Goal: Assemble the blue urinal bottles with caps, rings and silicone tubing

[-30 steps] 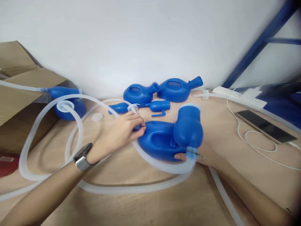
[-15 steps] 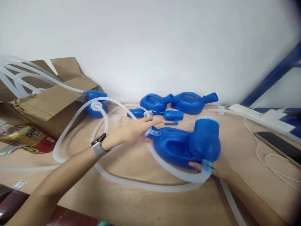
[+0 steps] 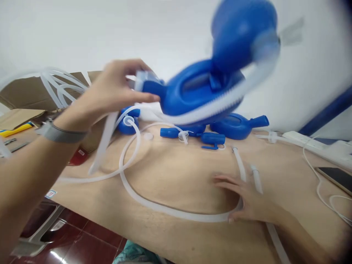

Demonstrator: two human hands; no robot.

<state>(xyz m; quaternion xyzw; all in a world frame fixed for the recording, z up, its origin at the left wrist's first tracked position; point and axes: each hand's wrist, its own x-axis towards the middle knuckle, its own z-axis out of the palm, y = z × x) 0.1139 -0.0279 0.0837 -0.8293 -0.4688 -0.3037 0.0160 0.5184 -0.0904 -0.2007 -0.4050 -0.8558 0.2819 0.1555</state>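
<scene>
My left hand is closed around the capped neck of a blue urinal bottle, lifted above the table and slightly blurred. A round blue cup-like piece sits on the bottle's far end, and a pale ribbed hose runs from it along the bottle's side. My right hand is low over the table with fingers apart, around the bend of a translucent tube. I cannot tell whether it touches the tube. A shorter tube end lies just behind this hand.
Another blue urinal bottle stands by the wall, with small blue fittings before it. At the left, a cardboard box holds coiled tubes. A power strip, a phone and a white cable lie right.
My left hand has gripped the bottle's neck and raised it off the table with the cup-like piece and hose. My right hand has come out from under the bottle and opened.
</scene>
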